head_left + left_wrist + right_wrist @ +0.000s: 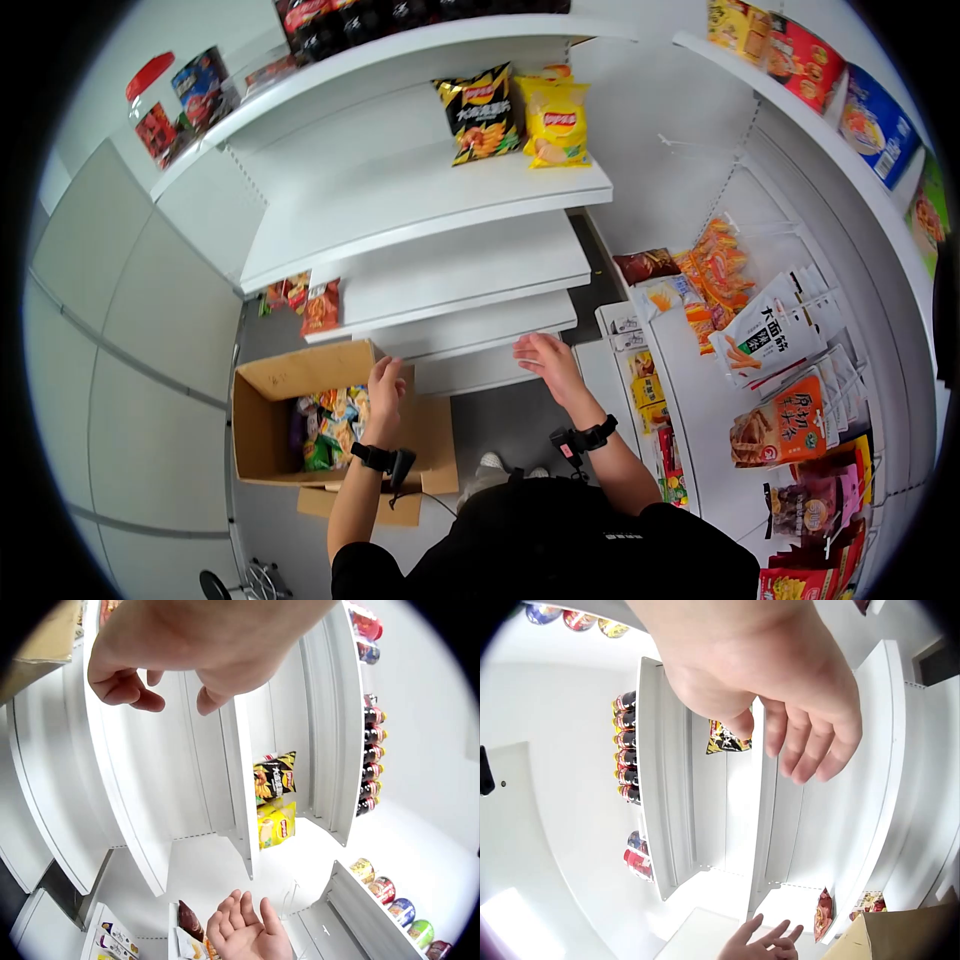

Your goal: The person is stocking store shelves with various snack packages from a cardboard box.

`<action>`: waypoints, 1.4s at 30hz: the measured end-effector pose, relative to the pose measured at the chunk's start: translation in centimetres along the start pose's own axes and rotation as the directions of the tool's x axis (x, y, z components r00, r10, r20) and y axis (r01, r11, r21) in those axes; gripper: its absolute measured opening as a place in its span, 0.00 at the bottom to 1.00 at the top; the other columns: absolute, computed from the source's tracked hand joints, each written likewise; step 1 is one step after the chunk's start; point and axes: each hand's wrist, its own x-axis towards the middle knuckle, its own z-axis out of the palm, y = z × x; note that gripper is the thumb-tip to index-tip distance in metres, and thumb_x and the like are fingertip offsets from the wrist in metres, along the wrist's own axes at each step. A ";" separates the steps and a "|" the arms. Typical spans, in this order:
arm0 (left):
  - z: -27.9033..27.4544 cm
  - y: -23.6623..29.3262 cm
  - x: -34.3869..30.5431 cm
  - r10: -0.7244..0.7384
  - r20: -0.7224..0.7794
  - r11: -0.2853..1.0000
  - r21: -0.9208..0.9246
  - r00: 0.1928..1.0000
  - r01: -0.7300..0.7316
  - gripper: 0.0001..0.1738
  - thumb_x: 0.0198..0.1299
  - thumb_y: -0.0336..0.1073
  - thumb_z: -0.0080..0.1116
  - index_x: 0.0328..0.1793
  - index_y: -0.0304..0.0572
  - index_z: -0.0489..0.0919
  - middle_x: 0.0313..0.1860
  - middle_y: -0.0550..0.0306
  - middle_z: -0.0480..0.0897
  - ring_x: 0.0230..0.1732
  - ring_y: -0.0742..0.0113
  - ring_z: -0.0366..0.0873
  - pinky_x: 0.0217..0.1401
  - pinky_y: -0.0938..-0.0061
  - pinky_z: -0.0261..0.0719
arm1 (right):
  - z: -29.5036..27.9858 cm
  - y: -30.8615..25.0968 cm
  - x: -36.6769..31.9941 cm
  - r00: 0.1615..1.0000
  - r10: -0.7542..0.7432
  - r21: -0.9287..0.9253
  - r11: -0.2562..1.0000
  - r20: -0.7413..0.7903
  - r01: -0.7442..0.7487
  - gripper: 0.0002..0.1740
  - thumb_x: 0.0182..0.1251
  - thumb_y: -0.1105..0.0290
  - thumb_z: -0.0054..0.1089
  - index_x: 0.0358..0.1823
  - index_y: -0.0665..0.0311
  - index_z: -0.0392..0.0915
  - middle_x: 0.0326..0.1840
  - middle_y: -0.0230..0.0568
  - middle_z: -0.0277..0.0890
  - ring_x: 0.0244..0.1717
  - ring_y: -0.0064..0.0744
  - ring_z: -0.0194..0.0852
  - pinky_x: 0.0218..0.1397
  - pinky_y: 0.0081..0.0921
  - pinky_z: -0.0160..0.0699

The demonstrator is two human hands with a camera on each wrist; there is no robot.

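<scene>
Both hands are held up in front of the white shelves, apart from each other and holding nothing. The left hand [385, 392] is above the right edge of an open cardboard box [268, 376]; its fingers are relaxed and slightly bent in the left wrist view. To the right, the right hand [552, 368] hangs before the lower shelves with loosely extended fingers, seen palm up in the left wrist view [249, 934]. Small colourful packets [335, 425] lie inside the box. A black chip bag [480, 115] and a yellow chip bag [556, 122] stand on a shelf above.
Red snack bags [322, 307] sit at the left end of a lower shelf. Dark bottles [360, 22] line the top shelf. On the right, shelves hold hanging packets [765, 335] and cup noodles [800, 62]. Cardboard flaps [432, 445] stick out beside the box.
</scene>
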 end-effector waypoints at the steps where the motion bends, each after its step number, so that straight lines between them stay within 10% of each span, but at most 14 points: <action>1: -1.0 -0.5 -0.7 -0.026 -0.024 1.000 -0.010 0.999 0.026 0.28 0.59 0.43 0.60 0.60 0.35 0.70 0.36 0.60 0.76 0.23 0.79 0.67 0.22 0.83 0.64 | 0.4 0.4 -0.1 1.000 0.008 0.005 1.000 0.003 -0.008 0.17 0.72 0.59 0.48 0.46 0.67 0.74 0.44 0.43 0.78 0.47 0.33 0.77 0.51 0.28 0.75; 6: -7.0 -4.1 -2.0 -0.104 -0.097 0.987 -0.135 0.990 0.091 0.20 0.60 0.44 0.57 0.54 0.42 0.74 0.25 0.65 0.71 0.21 0.78 0.67 0.20 0.83 0.61 | 3.0 3.1 0.1 0.994 0.088 -0.031 0.996 0.068 -0.086 0.17 0.72 0.57 0.48 0.45 0.66 0.74 0.44 0.42 0.78 0.47 0.32 0.77 0.50 0.27 0.75; 19: -23.4 -11.5 -6.1 -0.399 -0.307 0.871 -0.421 0.864 0.252 0.22 0.59 0.46 0.58 0.56 0.46 0.72 0.46 0.63 0.72 0.33 0.73 0.70 0.29 0.79 0.68 | 15.9 13.3 -0.7 0.904 0.314 -0.152 0.948 0.290 -0.281 0.18 0.72 0.58 0.48 0.47 0.67 0.73 0.46 0.45 0.77 0.49 0.34 0.76 0.52 0.31 0.76; 39: -44.4 -18.9 2.7 -0.590 -0.337 0.729 -0.613 0.734 0.305 0.14 0.60 0.46 0.56 0.41 0.47 0.69 0.30 0.65 0.70 0.29 0.71 0.70 0.30 0.73 0.71 | 28.6 29.0 2.2 0.869 0.483 -0.232 0.862 0.103 -0.452 0.22 0.69 0.55 0.51 0.52 0.67 0.69 0.50 0.47 0.76 0.50 0.36 0.75 0.52 0.33 0.76; 42: -45.6 -19.8 3.0 -0.590 -0.285 0.734 -0.578 0.755 0.355 0.28 0.60 0.51 0.53 0.60 0.43 0.64 0.49 0.57 0.71 0.45 0.66 0.70 0.47 0.64 0.70 | 28.9 30.4 2.6 0.859 0.510 -0.252 0.838 0.049 -0.484 0.23 0.68 0.54 0.52 0.53 0.67 0.68 0.53 0.48 0.73 0.53 0.37 0.73 0.53 0.35 0.76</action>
